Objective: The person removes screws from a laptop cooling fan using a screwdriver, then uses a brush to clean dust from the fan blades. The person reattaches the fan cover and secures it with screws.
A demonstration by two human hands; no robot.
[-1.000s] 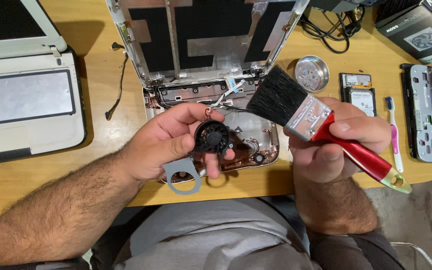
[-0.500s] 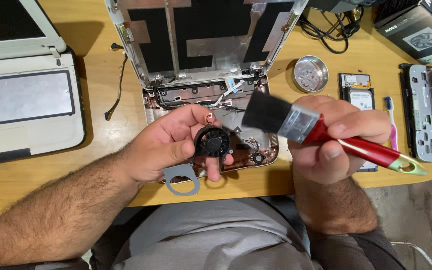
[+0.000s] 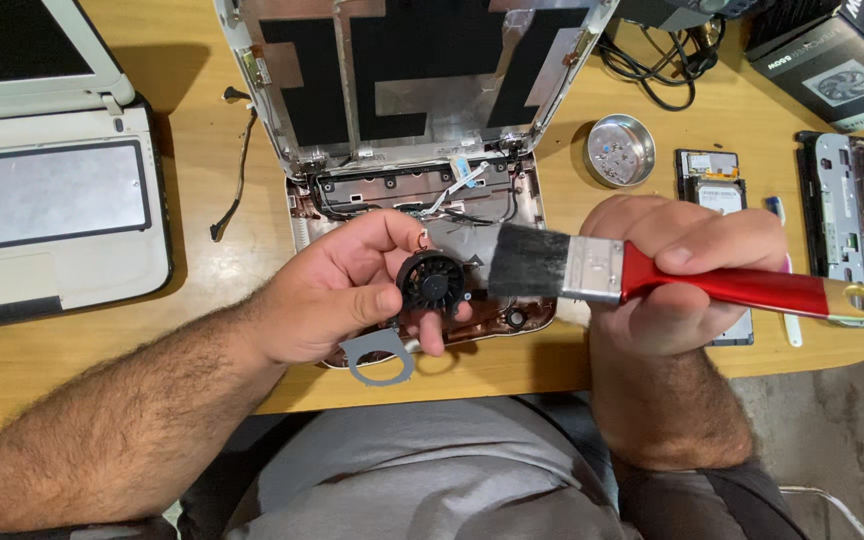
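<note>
Above the opened white laptop shell (image 3: 422, 120) on the wooden table (image 3: 202, 330), a red-handled flat paintbrush (image 3: 652, 283) is clamped in the right hand (image 3: 677, 285), bristles just beside the small round black cooling fan (image 3: 433, 283) pinched between the left hand (image 3: 337, 295) fingers. Strokes are best kept light, with the blades pinned still.

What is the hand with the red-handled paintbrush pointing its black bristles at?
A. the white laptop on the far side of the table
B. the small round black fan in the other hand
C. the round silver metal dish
B: the red-handled paintbrush in the right hand has its black bristles right beside the small round black fan held by the left hand.
</note>
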